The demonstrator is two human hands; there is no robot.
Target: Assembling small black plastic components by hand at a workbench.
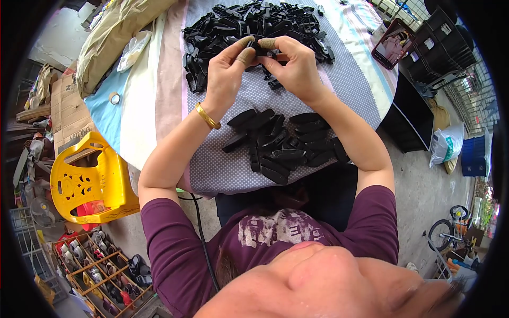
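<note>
My left hand [225,74] and my right hand [297,66] meet above the cloth-covered table [347,79], both pinching one small black plastic part [263,51] between taped fingertips. A gold bangle [207,115] circles my left wrist. Behind the hands lies a large heap of loose black plastic parts [249,24]. Closer to me, between my forearms, sits a smaller pile of longer black plastic pieces [283,146].
A phone [393,43] lies at the table's far right edge. A yellow plastic chair [90,180] stands at my left, with a shoe rack [101,270] below it. Bags and cardboard [108,37] crowd the table's left. Black crates [440,47] stand on the right.
</note>
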